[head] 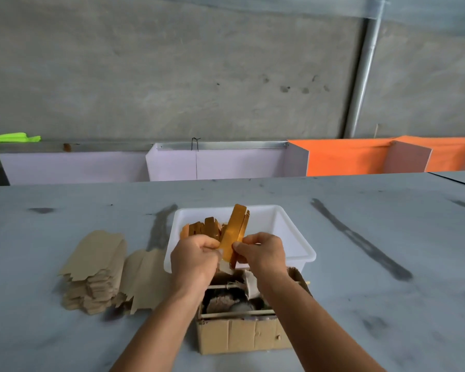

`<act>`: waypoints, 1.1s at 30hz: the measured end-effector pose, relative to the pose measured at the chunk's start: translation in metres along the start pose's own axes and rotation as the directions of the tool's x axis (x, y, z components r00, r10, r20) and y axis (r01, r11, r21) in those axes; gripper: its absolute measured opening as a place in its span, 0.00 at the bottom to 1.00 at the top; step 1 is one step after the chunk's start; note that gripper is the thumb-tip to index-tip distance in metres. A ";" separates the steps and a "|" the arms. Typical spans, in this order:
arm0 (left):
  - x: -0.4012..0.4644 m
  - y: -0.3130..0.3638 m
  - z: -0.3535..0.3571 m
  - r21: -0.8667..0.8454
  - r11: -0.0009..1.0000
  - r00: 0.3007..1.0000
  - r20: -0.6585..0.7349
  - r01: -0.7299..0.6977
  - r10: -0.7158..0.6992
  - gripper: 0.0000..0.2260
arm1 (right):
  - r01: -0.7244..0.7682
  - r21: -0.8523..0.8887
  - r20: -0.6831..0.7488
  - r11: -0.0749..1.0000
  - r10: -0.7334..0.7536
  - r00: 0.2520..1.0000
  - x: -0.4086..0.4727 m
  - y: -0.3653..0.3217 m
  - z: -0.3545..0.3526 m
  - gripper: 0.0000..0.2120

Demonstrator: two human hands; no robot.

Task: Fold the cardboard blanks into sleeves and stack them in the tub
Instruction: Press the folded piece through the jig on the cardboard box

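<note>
Head view: fingers (pixel 212 245) of the left hand (pixel 193 257) and of the right hand (pixel 263 251) are both pinched on the lower end of one gold cardboard sleeve (pixel 235 232), held upright over the near rim of the white tub (pixel 293 237). Folded sleeves (pixel 202 229) lean inside the tub. Flat blanks (pixel 97 269) are piled on the desk (pixel 360 264), left of it. Risks: the fold may spring open on release. Dropped early, the sleeve could fall into the cardboard box (pixel 242 336) just below.
</note>
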State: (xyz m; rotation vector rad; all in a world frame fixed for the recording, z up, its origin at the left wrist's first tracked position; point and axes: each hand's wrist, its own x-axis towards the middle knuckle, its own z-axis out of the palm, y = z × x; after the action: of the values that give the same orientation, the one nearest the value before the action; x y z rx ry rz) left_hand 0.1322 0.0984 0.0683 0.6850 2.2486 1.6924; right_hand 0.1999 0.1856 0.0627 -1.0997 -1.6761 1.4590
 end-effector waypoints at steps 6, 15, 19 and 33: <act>0.055 -0.002 0.009 -0.006 0.991 0.990 0.032 0.136 -0.136 0.09 | -0.014 -0.080 -0.010 0.997 0.013 1.000 0.047 -0.012 0.021 0.11; 0.088 -0.020 0.024 0.239 0.964 0.993 0.003 0.114 -0.118 0.08 | -0.025 -0.301 0.004 0.953 0.028 1.000 0.085 0.006 0.042 0.04; 0.097 -0.031 0.022 0.344 0.936 0.996 -0.002 0.080 -0.085 0.08 | 0.055 -0.411 0.038 0.910 -0.043 0.998 0.089 0.010 0.055 0.06; 0.099 -0.051 0.032 0.669 0.742 0.999 0.031 -0.050 0.040 0.13 | 0.260 -0.763 0.209 0.592 -0.155 0.966 0.083 0.024 0.069 0.10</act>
State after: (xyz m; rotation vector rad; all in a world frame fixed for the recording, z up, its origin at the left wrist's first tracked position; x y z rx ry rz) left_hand 0.0510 0.1641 0.0182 0.8853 2.8522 0.8247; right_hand 0.1066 0.2302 0.0231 -1.1814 -2.5540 0.5910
